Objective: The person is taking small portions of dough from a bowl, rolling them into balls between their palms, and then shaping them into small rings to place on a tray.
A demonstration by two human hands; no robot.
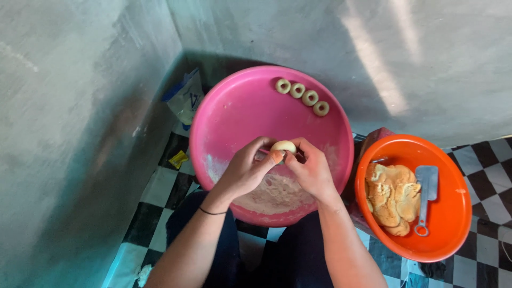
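Observation:
Both hands meet over a wide pink basin [229, 114] and pinch one small ball of pale dough [283, 146] between their fingertips. My left hand [246, 169] grips it from the left, my right hand [311, 169] from the right. Several ring-shaped dough pieces [302, 96] lie in a row on the basin's far inner wall. White flour [277, 193] covers the basin's near side, under my hands.
An orange bowl [453, 224] to the right holds a lump of dough [392, 197] and a grey scraper [425, 193]. A plastic bag [185, 98] leans in the wall corner. A yellow wrapper [178, 158] lies on the black-and-white chequered floor [157, 205]. Grey walls close in left and behind.

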